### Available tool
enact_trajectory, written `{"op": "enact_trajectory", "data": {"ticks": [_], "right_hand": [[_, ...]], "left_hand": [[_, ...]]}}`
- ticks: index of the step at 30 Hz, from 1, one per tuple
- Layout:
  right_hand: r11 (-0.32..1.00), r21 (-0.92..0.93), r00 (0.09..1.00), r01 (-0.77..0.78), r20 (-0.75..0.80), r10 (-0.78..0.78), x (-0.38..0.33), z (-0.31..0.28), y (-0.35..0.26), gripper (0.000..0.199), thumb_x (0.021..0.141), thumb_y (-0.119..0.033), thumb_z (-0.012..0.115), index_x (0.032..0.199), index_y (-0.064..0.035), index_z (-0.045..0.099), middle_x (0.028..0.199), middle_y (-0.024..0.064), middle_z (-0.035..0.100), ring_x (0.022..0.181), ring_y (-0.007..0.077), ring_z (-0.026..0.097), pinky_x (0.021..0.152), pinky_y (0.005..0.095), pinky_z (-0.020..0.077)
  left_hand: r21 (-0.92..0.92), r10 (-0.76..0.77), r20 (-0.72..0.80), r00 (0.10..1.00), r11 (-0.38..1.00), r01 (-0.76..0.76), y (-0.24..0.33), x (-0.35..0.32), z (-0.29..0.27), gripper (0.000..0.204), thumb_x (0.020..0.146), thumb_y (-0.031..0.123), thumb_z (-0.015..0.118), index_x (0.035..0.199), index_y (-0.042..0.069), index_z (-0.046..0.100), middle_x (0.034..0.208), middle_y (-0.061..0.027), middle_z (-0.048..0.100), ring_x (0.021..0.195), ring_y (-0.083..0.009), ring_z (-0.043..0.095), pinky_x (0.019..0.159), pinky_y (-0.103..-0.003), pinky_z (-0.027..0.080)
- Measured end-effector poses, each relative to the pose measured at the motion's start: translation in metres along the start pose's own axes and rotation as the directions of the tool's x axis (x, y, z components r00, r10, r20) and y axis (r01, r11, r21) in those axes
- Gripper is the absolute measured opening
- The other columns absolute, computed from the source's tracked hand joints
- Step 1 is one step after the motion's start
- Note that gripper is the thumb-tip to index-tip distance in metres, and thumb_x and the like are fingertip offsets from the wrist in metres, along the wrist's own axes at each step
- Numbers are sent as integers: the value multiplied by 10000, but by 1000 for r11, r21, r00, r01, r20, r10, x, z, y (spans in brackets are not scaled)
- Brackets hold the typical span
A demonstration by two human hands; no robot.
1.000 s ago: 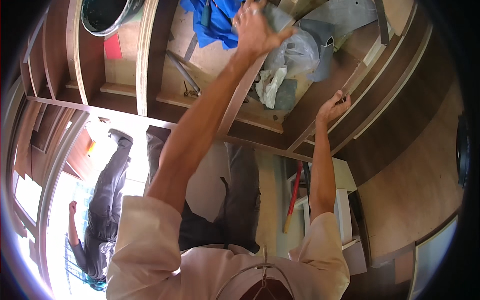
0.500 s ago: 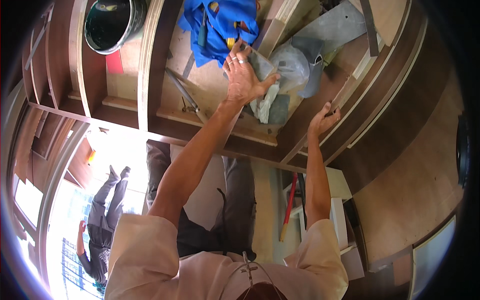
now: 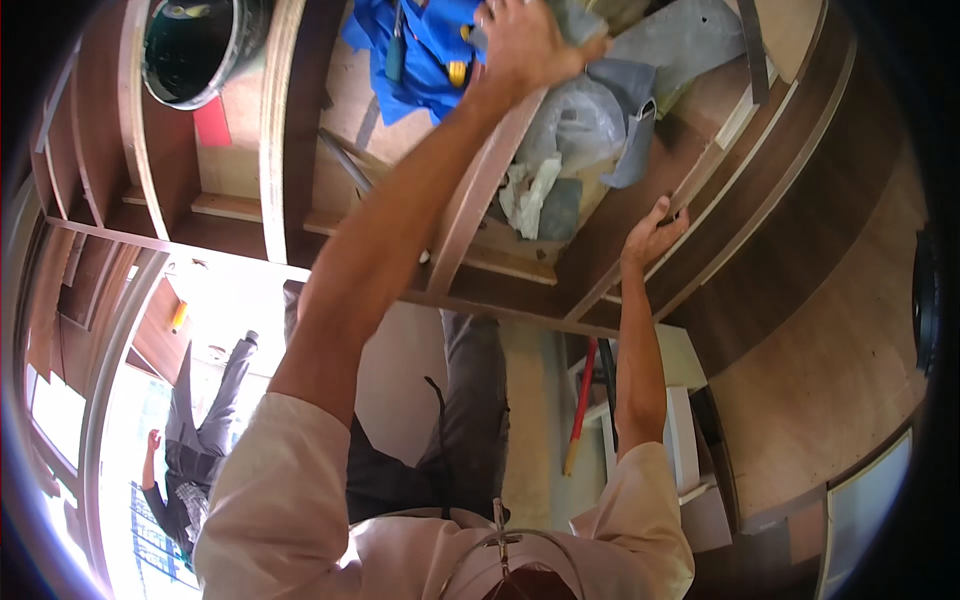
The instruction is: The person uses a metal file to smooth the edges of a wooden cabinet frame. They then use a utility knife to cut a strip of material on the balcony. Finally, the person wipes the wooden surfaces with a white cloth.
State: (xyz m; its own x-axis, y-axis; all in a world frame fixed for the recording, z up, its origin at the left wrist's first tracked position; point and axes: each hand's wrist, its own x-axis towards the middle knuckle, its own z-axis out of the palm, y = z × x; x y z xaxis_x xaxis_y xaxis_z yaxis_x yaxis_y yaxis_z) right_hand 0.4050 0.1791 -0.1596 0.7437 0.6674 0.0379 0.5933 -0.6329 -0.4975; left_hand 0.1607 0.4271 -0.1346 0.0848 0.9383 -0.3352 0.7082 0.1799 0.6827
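My left hand (image 3: 530, 45) is stretched out at the top of the view, over the divider between two cabinet compartments. Its fingers curve round a clear, greyish translucent piece (image 3: 580, 18), mostly hidden by the hand. Just left of that hand lies a bundle of blue cloth (image 3: 430, 75) holding a screwdriver (image 3: 396, 60) and yellow-handled items. My right hand (image 3: 655, 238) grips the edge of a wooden divider (image 3: 692, 180) at the right. Between my hands lie a translucent plastic bag (image 3: 572, 125), a crumpled white wrapper (image 3: 540, 195) and grey sheet scraps (image 3: 628, 150).
A dark bucket (image 3: 195, 55) stands in a compartment at the upper left, above a red piece (image 3: 212, 122). Pale-edged dividers (image 3: 275, 130) split the brown cabinet frame. Another person (image 3: 200, 430) is at the lower left. A red bar (image 3: 582, 400) leans beneath the frame.
My left hand has moved up and slightly right, away from me, with the translucent piece. The divider beneath it shows more fully now. My right hand stays at its divider.
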Motion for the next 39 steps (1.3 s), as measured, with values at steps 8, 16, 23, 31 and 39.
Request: {"op": "enact_trajectory", "data": {"ticks": [8, 16, 23, 31, 39], "right_hand": [[997, -32, 997, -77, 13, 77, -2, -3, 1, 696, 1000, -502, 594, 1344, 88, 461, 1239, 258, 511, 1182, 414, 518, 1027, 486, 417], [998, -45, 999, -36, -13, 35, -2, -2, 4, 683, 1000, -491, 600, 1347, 79, 452, 1228, 261, 505, 1168, 396, 524, 1014, 489, 424], [998, -41, 997, -56, 43, 57, 0, -1, 6, 725, 983, -528, 607, 1362, 69, 450, 1265, 249, 494, 1172, 390, 526, 1022, 490, 418], [999, -33, 999, 8, -51, -10, -1, 2, 7, 713, 982, -505, 620, 1348, 85, 459, 1266, 267, 493, 1190, 398, 518, 1018, 489, 419], [998, 50, 999, -27, -19, 28, 0, -1, 6, 639, 988, -454, 623, 1318, 75, 484, 1251, 242, 504, 1141, 360, 524, 1016, 455, 410]], "left_hand": [[4, 171, -138, 976, 985, -172, -10, -37, 2, 1015, 667, 621, 832, 1308, -91, 498, 1463, -323, 366, 1406, -464, 321, 1116, -642, 267], [-131, 160, -271, 949, 971, -201, -48, -72, 15, 1074, 652, 666, 826, 1340, -92, 500, 1379, -350, 491, 1351, -464, 429, 1130, -564, 331], [-109, 109, -138, 984, 986, -124, -40, -17, 24, 1079, 753, 604, 779, 1424, -109, 325, 1431, -323, 407, 1376, -478, 362, 1164, -534, 277], [-95, 129, -19, 992, 987, -130, -93, -154, 8, 1139, 632, 438, 948, 1410, -81, 298, 1400, -342, 397, 1316, -470, 423, 1109, -542, 353], [-470, -49, -15, 999, 882, 36, -129, -222, 0, 1073, 729, 408, 912, 1461, -61, 283, 1449, -273, 391, 1342, -372, 400, 1133, -486, 328]]}}
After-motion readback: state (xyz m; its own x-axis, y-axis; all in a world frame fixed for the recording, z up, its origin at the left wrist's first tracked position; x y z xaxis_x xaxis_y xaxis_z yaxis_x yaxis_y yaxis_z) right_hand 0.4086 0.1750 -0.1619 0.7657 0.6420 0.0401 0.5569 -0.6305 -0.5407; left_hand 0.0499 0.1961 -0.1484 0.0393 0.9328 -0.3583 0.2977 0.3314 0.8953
